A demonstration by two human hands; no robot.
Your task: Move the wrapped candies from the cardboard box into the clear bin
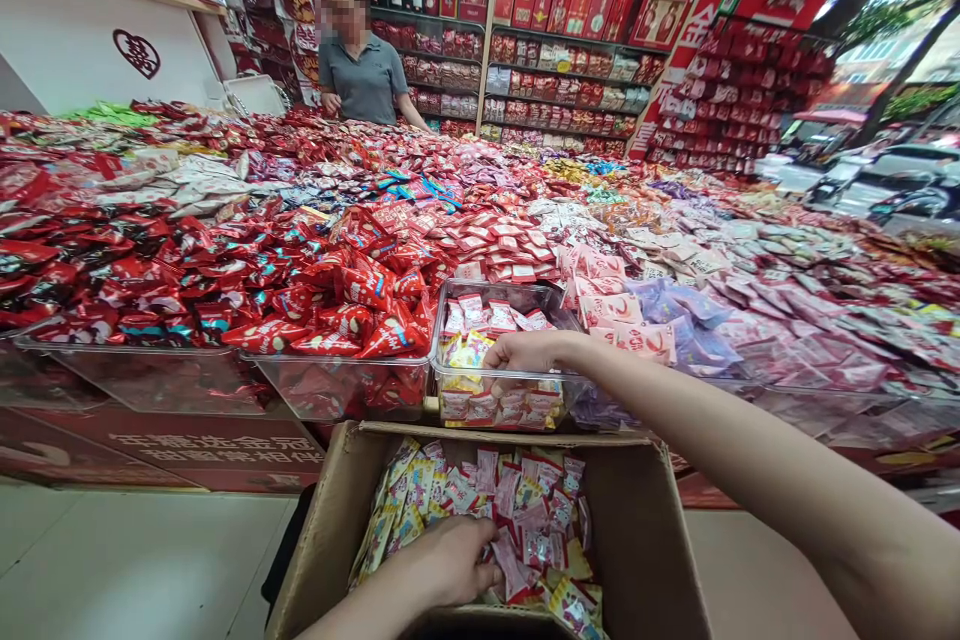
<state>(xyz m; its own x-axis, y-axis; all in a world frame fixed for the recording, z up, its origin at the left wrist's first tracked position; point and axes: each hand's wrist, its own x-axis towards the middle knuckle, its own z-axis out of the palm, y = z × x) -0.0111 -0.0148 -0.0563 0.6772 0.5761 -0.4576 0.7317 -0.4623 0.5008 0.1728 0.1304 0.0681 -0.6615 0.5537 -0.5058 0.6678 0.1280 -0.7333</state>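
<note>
Inside an open cardboard box (637, 530) at the bottom centre lie many small wrapped candies (544, 548), pink-and-white and yellow. My left hand (454, 560) reaches down among them, its thumb and fingers curled around a pink-wrapped candy (510, 565). Above the box, a clear plastic bin (510, 375) holds similar candies. My right hand (529, 350) dips over the front of this bin with its fingers curled down against yellow-wrapped candies (466, 352). The fingertips of that hand are partly hidden.
Red candy packets (360, 290) heap up left of the bin, pink and lilac packets (675, 320) to its right. More sweets cover the long display behind. A person (364, 70) in a grey shirt stands at the far side, before stocked shelves (562, 80). Pale floor tiles (135, 560) show below.
</note>
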